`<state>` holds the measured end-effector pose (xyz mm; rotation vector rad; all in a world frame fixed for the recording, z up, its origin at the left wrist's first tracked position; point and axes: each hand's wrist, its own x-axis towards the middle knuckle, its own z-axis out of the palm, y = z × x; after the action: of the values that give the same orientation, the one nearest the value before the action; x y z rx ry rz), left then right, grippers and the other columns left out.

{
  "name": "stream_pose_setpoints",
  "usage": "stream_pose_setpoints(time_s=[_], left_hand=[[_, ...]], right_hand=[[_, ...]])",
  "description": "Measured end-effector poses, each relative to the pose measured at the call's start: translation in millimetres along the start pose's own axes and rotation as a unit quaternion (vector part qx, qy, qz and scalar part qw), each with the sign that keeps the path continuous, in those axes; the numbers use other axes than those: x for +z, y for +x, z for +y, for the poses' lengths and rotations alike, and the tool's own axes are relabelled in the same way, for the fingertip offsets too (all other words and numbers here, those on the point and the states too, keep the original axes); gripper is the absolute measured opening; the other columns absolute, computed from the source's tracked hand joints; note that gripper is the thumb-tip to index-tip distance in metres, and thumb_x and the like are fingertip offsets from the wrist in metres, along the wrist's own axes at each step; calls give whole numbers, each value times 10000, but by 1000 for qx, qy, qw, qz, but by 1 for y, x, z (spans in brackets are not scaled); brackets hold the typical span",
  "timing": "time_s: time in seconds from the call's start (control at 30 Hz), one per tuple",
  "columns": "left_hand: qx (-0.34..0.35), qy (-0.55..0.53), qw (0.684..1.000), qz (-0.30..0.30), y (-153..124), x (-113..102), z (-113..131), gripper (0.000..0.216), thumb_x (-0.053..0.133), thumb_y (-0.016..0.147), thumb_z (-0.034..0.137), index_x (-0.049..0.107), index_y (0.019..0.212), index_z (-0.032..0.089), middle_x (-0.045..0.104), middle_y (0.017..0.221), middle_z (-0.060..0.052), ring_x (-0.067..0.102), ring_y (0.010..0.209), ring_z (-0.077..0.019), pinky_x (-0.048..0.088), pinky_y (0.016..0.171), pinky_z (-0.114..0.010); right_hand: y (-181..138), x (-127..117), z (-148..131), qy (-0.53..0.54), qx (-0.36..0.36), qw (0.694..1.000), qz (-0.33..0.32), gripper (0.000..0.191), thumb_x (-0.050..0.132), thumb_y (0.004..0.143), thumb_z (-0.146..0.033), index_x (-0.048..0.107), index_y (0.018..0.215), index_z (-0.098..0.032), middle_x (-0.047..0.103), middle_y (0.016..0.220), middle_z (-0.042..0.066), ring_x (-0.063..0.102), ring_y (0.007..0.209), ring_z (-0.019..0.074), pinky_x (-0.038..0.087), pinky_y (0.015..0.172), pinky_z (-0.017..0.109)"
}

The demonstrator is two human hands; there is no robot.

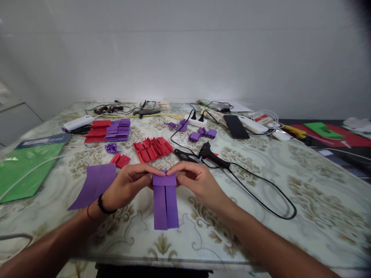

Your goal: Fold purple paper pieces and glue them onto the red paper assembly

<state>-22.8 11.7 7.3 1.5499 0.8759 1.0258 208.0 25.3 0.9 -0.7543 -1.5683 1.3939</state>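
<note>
A strip of purple paper [165,204], its two long sides folded in to meet at a centre seam, hangs between my hands near the table's front. Its top end is folded down as a short flap. My left hand [131,183] pinches the flap's left corner, and my right hand [198,183] pinches the right corner, fingertips almost meeting on the top crease. Left of my left hand lies a flat purple sheet [97,181]. Folded red paper pieces [152,148] stand in a row just beyond my hands, with a smaller red piece [120,160] beside them.
A black glue gun [214,156] and its looped cord lie right of my hands. Farther back are a white power strip [197,121], a black phone [236,127], small purple folded pieces [194,136] and stacked purple pieces [118,130]. Green paper [26,168] lies at left.
</note>
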Motion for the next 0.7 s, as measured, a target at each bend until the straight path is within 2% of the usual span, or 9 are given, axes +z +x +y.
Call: stream_pose_setpoints(time_s=[0.13,0.2,0.33,0.43,0.5,0.63,0.7], left_hand=[[8,41,999,5,-2,0,2,224,709,946,332,849,1043,185,831,986,-108,763,824,-209,631,746,-286],[2,65,998,13,-1,3,2,202,762,903,335,845,1000,178,833,941,-103,768,819,-214,630,720,-277],[-9,49,999,17,1,9,1,145,789,871,291,812,964,181,818,869,-76,784,806,-209,641,719,-277],[-29,13,999,28,2,10,-3,278,808,854,287,741,1108,196,800,849,-43,783,799,-196,628,712,-264],[-56,5,998,26,3,8,-5,325,814,850,304,709,1138,199,792,832,-24,767,764,-179,599,668,-237],[-104,50,993,-17,3,7,-6,226,751,897,387,767,912,163,800,849,-51,725,730,-177,547,631,-241],[-106,58,992,-26,3,7,-5,244,732,904,400,786,897,163,800,867,-56,702,719,-174,529,634,-250]], right_hand=[[-2,0,-2,-31,-11,999,-5,156,653,884,-269,789,933,-211,752,824,23,697,718,154,622,692,299],[-2,1,-1,-48,-11,999,2,158,670,897,-305,782,931,-198,742,809,29,690,711,156,607,678,295],[0,5,2,-80,12,996,28,154,732,873,-332,771,930,-195,735,796,27,676,701,153,583,667,285],[1,7,2,-77,22,996,34,156,738,861,-325,765,955,-203,738,825,22,680,706,148,583,678,284],[1,8,2,-76,21,996,37,157,738,860,-321,763,964,-206,732,830,18,678,703,142,580,672,277],[0,9,2,-93,7,995,43,185,743,858,-297,765,1025,-221,745,884,26,702,775,152,569,666,260],[0,9,2,-85,10,995,44,218,746,861,-300,754,1064,-221,758,917,32,716,784,155,577,674,263]])
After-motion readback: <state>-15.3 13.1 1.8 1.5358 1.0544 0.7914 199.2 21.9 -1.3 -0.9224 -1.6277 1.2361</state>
